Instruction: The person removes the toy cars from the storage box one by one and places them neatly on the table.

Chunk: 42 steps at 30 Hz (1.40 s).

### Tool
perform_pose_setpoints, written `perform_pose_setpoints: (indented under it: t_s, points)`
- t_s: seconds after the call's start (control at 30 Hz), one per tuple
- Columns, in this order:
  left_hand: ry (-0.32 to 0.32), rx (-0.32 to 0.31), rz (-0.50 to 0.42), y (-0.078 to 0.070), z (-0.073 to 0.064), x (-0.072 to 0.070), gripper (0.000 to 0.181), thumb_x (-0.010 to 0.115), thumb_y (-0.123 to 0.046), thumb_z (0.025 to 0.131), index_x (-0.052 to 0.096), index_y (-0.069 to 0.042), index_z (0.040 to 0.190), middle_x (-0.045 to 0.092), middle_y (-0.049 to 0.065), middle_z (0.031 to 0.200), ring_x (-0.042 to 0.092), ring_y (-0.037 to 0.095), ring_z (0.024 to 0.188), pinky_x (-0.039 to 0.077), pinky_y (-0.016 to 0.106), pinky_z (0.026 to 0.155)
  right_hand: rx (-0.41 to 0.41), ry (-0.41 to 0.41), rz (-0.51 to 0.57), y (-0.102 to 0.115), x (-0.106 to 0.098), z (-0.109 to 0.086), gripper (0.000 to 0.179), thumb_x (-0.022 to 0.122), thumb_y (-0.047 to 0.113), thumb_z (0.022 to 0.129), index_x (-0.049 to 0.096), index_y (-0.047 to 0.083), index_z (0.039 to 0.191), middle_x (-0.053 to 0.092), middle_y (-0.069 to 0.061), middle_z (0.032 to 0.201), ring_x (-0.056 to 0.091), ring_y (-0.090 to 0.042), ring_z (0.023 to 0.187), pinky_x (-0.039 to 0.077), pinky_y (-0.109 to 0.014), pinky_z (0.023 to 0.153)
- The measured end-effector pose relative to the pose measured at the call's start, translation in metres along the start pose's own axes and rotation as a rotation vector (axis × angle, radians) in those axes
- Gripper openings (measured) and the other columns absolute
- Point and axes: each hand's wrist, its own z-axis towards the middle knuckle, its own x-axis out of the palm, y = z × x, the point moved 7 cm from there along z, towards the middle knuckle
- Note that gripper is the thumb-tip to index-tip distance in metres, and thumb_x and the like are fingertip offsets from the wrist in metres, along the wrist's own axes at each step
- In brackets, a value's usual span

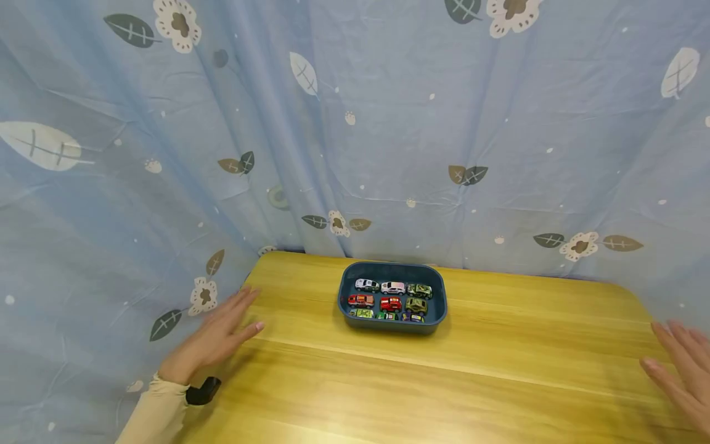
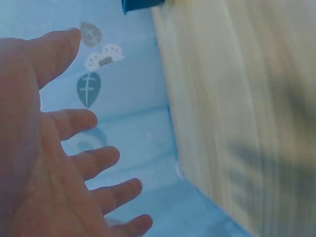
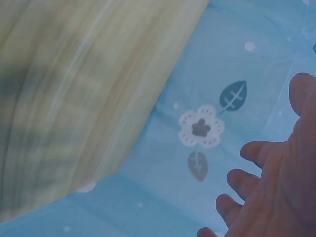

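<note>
Several small toy cars (image 1: pixel 391 304) lie in rows inside a dark blue rectangular bin (image 1: pixel 441 314) near the back of the wooden table. Over the table's left edge, the left hand (image 1: pixel 213 336) hovers with its fingers extended, holding nothing. In the left wrist view its fingers (image 2: pixel 106 200) are spread apart, and a corner of the bin (image 2: pixel 140 4) shows at the top. Far to the right, partly cut off by the frame, the right hand (image 1: pixel 685 370) is held with fingers straight and nothing in them. The right wrist view shows those fingers (image 3: pixel 244 183) apart too.
The yellow wooden table (image 1: pixel 333 388) has rounded back corners. A blue curtain (image 1: pixel 399 123) printed with leaves and flowers hangs behind it and along both sides. A black band (image 1: pixel 203 391) sits on the left wrist, beside a cream sleeve (image 1: pixel 157 412).
</note>
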Motion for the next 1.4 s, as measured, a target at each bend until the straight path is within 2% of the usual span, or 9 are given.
perform_pose_setpoints:
  t_s: [0.03,0.13,0.27,0.4,0.57,0.77,1.0,1.13,1.4]
  points:
    - [0.012,-0.006,-0.012,-0.001,0.004,0.003,0.075,0.057,-0.046,0.109,0.030,-0.009,0.168,0.026,0.027,0.171,0.031,0.057,0.152,0.026,0.080,0.114,0.055,0.037,0.014,0.002,0.003,0.006,0.083,0.050,0.044,0.112,0.006,0.002,0.170,-0.009,-0.031,0.171,-0.021,-0.046,0.159,-0.017,-0.062,0.125]
    - [0.055,-0.034,-0.081,-0.002,0.018,0.013,0.077,0.055,-0.050,0.109,0.025,-0.013,0.171,0.036,0.026,0.167,0.050,0.052,0.140,0.039,0.073,0.110,0.044,0.091,-0.021,0.012,0.007,0.019,0.084,0.047,0.045,0.113,0.005,-0.002,0.169,-0.010,-0.034,0.170,-0.020,-0.052,0.157,-0.019,-0.065,0.123]
    - [0.109,-0.070,-0.213,-0.002,0.042,0.028,0.077,0.054,-0.051,0.110,0.021,-0.019,0.172,0.059,0.020,0.142,0.067,0.030,0.103,0.054,0.049,0.086,-0.010,0.133,-0.088,0.029,0.007,0.032,0.084,0.045,0.047,0.113,0.005,-0.002,0.169,-0.011,-0.034,0.170,-0.019,-0.056,0.155,-0.017,-0.068,0.122]
    - [0.115,-0.091,-0.348,0.000,0.064,0.044,0.074,0.055,-0.049,0.110,0.022,-0.024,0.171,0.065,0.017,0.115,0.062,0.029,0.076,0.050,0.037,0.068,-0.075,0.154,-0.110,0.043,0.008,0.041,0.082,0.046,0.045,0.113,0.008,-0.003,0.169,-0.007,-0.036,0.170,-0.016,-0.057,0.155,-0.017,-0.067,0.123]
    - [0.080,-0.073,-0.515,-0.004,0.086,0.061,0.069,0.056,-0.041,0.111,0.023,-0.032,0.170,0.067,0.024,0.102,0.057,0.030,0.059,0.049,0.037,0.055,-0.146,0.157,-0.083,0.054,0.012,0.051,0.078,0.049,0.040,0.113,0.015,-0.003,0.168,-0.002,-0.036,0.171,-0.012,-0.057,0.157,-0.017,-0.064,0.124]
    - [0.080,-0.031,-0.715,-0.014,0.107,0.083,0.067,0.058,-0.036,0.111,0.022,-0.052,0.165,0.051,0.021,0.065,0.035,0.014,0.050,0.035,0.030,0.052,-0.209,0.135,-0.081,0.065,0.015,0.065,0.081,0.057,0.043,0.109,0.021,0.001,0.168,0.004,-0.033,0.173,-0.003,-0.056,0.159,0.010,-0.081,0.116]
    - [0.143,0.037,-0.874,-0.033,0.126,0.110,0.068,0.058,-0.024,0.111,0.027,-0.036,0.170,0.032,-0.007,0.054,0.027,0.013,0.045,0.030,0.029,0.048,-0.287,0.126,-0.033,0.084,0.023,0.080,0.077,0.062,0.040,0.108,0.030,0.002,0.167,0.018,-0.032,0.171,0.018,-0.060,0.154,0.015,-0.078,0.117]
    - [0.176,0.042,-0.939,-0.043,0.130,0.127,0.072,0.063,-0.022,0.108,0.028,-0.031,0.170,0.031,-0.009,0.051,0.026,0.011,0.042,0.029,0.027,0.045,-0.326,0.119,0.019,0.098,0.029,0.088,0.070,0.065,0.037,0.106,0.042,0.000,0.161,0.029,-0.031,0.167,0.033,-0.060,0.144,0.029,-0.076,0.104]
    - [0.158,0.051,-1.109,-0.047,0.128,0.143,0.070,0.066,-0.015,0.105,0.036,-0.030,0.167,0.032,-0.004,0.050,0.022,0.012,0.040,0.023,0.032,0.044,-0.407,0.069,0.115,0.113,0.038,0.093,0.056,0.066,0.026,0.106,0.052,0.003,0.155,0.038,-0.025,0.165,0.041,-0.057,0.140,0.029,-0.074,0.109]
